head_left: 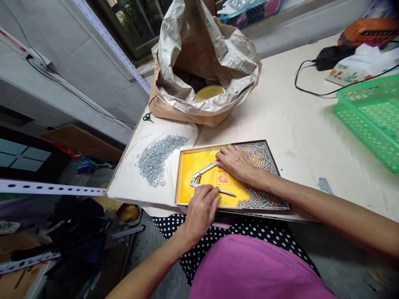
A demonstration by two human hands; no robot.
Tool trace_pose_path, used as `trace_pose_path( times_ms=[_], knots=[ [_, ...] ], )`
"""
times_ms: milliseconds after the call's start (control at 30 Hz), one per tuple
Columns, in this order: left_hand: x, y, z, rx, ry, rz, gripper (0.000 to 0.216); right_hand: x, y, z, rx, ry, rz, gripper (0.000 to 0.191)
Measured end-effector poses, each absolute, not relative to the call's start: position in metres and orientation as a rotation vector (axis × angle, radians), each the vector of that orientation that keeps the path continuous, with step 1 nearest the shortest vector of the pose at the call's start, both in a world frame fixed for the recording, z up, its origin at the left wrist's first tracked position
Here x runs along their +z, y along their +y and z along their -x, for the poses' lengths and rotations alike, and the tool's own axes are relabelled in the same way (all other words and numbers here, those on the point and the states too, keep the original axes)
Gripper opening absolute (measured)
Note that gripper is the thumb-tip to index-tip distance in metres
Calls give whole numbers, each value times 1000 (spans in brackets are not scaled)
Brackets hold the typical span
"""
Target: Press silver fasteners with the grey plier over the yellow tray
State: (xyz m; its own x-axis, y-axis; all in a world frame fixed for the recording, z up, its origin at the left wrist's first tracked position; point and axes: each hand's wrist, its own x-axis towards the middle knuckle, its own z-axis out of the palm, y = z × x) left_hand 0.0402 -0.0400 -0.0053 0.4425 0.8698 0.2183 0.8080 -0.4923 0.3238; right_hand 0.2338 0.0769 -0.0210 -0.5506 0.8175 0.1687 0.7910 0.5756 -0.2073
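Note:
A shallow tray with a yellow bottom lies at the table's front edge. In it rests a silver plier-like tool with a spring by its head and its two handles spread apart. The fingers of my left hand are curled at the lower handle near the tool's head; their tips are hidden. My right hand lies over the end of the upper handle with its fingers bent together on it. Many small metal pins fill the tray's right side. A red mark shows on the yellow bottom.
Left of the tray, a pile of small metal pieces lies on white cloth. Green-handled scissors lie behind it. A large open sack holds a yellow bowl. At right are a green basket and a black cable.

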Motion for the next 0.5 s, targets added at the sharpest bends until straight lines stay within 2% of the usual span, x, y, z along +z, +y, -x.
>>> trace_pose_path(
  times_ms=[67,133,300,400,500],
  knots=[
    [3,-35,-26,413,1822,-2412,25,-14,61,-236,282,-2552,1244,16],
    [12,-25,-14,127,2045,-2249,25,-12,43,-235,464,-2605,1136,18],
    [23,2,-2,-369,2007,-1925,23,-27,11,-224,708,-2706,1111,9],
    [34,2,-3,-406,2009,-2004,23,-37,6,-219,687,-2652,1176,12],
    [54,-10,-16,-148,1986,-2167,20,-39,5,-216,655,-2615,1245,11]
  ],
)
